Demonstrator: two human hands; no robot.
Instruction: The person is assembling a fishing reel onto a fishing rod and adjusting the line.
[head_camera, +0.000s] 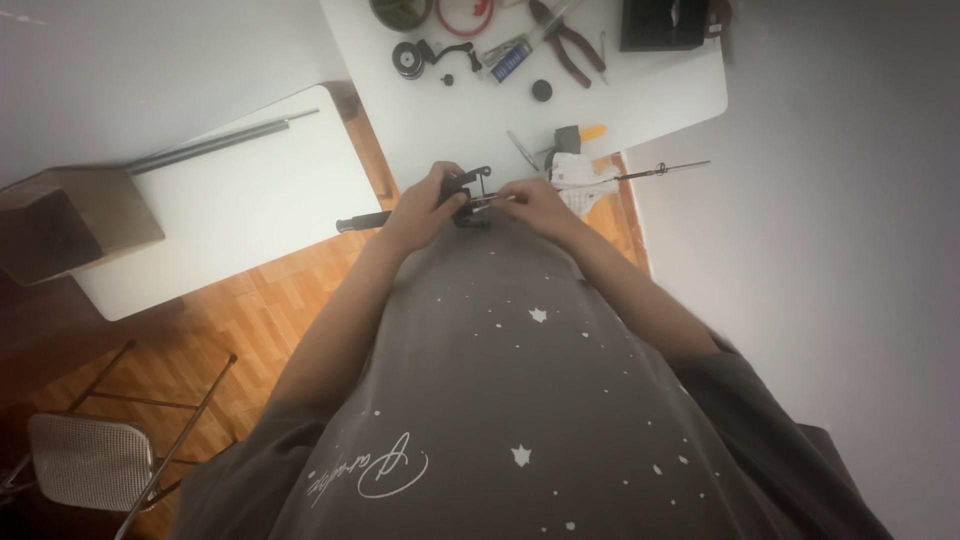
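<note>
- The left hand (425, 205) is closed around a small black mechanical part (465, 190) held just in front of the person's grey shirt (500, 400), at the near edge of the white table (650, 90).
- A dark rod or handle (362, 222) sticks out to the left from under that hand; whether it is joined to the black part cannot be told.
- The right hand (540, 205) pinches a thin, light-coloured tool (492, 203), its tip set against the black part. What kind of tool it is cannot be told.
- Both hands meet over the part, touching or nearly so.
- Just beyond the right hand lies a white cloth or paper piece (578, 180), with a thin metal rod (665, 168) reaching out to the right.
- Further up the table: red-handled pliers (570, 45), a red ring (465, 15), a round black knob (407, 58), a small black disc (541, 90), a blue-and-silver item (508, 60) and a black box (663, 22).
- To the left stands a second white table (240, 210) bearing a long dark tube (215, 143) and a cardboard box (65, 220).
- A metal-framed chair (95, 460) stands on the wooden floor (250, 310) at lower left.
</note>
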